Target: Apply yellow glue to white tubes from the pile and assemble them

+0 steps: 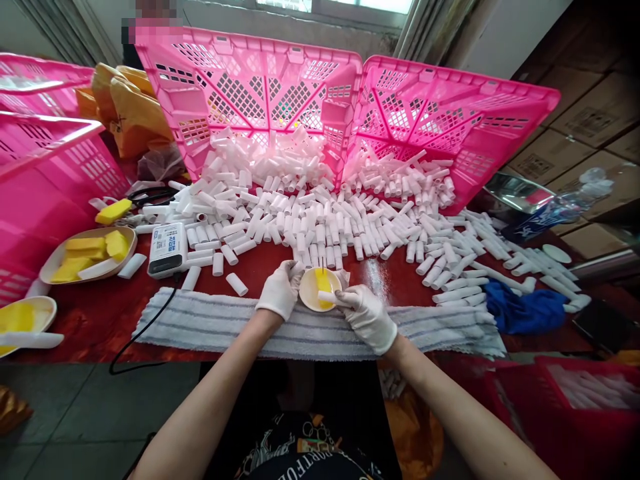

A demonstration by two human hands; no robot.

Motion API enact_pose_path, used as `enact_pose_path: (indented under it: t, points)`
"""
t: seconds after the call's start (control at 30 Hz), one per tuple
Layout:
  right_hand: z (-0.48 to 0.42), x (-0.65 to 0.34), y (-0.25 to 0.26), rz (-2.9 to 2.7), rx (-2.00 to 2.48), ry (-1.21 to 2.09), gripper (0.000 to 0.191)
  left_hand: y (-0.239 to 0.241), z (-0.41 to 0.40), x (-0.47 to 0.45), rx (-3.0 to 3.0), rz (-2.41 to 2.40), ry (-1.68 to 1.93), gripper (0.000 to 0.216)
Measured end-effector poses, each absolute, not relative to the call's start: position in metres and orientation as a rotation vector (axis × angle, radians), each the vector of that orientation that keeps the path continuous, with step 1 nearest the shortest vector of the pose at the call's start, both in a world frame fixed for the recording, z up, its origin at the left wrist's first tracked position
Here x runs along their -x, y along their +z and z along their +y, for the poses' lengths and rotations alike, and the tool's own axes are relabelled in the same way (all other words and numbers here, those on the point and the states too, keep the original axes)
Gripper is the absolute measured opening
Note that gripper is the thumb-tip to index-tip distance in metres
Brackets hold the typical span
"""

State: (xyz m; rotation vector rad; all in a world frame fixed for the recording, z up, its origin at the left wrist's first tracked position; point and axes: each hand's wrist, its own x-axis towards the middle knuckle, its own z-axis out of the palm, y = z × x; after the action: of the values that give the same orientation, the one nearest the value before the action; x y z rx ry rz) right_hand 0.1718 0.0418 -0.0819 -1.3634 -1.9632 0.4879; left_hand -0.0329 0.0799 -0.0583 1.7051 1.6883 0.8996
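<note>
Both my hands wear white gloves and meet over a small round dish [309, 288] holding a yellow sponge [323, 280]. My left hand [279, 291] is closed at the dish's left rim, gripping it. My right hand [366, 315] pinches a short white plastic tube [327, 298] and holds it lying across the yellow sponge. The dish rests on a grey striped towel [210, 327] at the near edge of a red table [100, 313]. A big heap of white tubes [310, 207] spreads just behind the dish.
Two pink crates [250, 87] lie tipped on their sides behind the heap, more pink crates [45, 160] stand left. A white device [167, 249] with a black cable, plates of yellow sponges [90, 257], a blue cloth [525, 310], a red crate [565, 407] lower right, cardboard boxes at the right.
</note>
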Motion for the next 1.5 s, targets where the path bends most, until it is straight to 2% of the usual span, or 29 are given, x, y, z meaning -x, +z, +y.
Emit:
enact_pose_path:
  t: [0.1, 0.17, 0.3, 0.47, 0.67, 0.77, 0.87, 1.03, 1.27, 1.5]
  points:
    - [0.039, -0.173, -0.089, -1.824, 1.416, 0.588, 0.035, -0.059, 0.080, 0.033, -1.704, 1.699, 0.916, 0.034]
    - [0.038, -0.173, -0.092, -1.791, 1.438, 0.606, 0.032, -0.059, 0.079, 0.033, -1.703, 1.697, 0.923, 0.034]
    - [0.035, -0.174, -0.093, -1.890, 1.346, 0.440, 0.022, -0.059, 0.079, 0.033, -1.706, 1.711, 0.898, 0.034]
    - [0.034, -0.174, -0.092, -1.964, 1.337, 0.415, 0.034, -0.061, 0.079, 0.033, -1.697, 1.698, 0.913, 0.034]
    - [0.032, -0.167, -0.079, -2.028, 1.352, 0.393, 0.022, -0.066, 0.081, 0.033, -1.693, 1.673, 0.950, 0.036]
    - [0.026, -0.165, -0.070, -1.988, 1.336, 0.450, 0.020, -0.069, 0.084, 0.036, -1.633, 1.640, 0.980, 0.035]
    - [0.018, -0.167, -0.063, -1.746, 1.336, 0.644, 0.020, -0.065, 0.080, 0.040, -1.525, 1.564, 1.086, 0.034]
    - [0.010, -0.176, -0.042, -1.350, 1.404, 0.991, 0.036, -0.041, 0.046, 0.034, -1.607, 1.310, 1.119, 0.035]
    - [0.006, -0.177, -0.017, -1.377, 1.507, 0.942, 0.040, -0.028, 0.016, 0.018, -1.654, 1.245, 0.899, 0.032]
    - [0.012, -0.173, -0.010, -1.326, 1.672, 0.973, 0.035, -0.031, 0.012, 0.015, -1.605, 1.193, 0.839, 0.034]
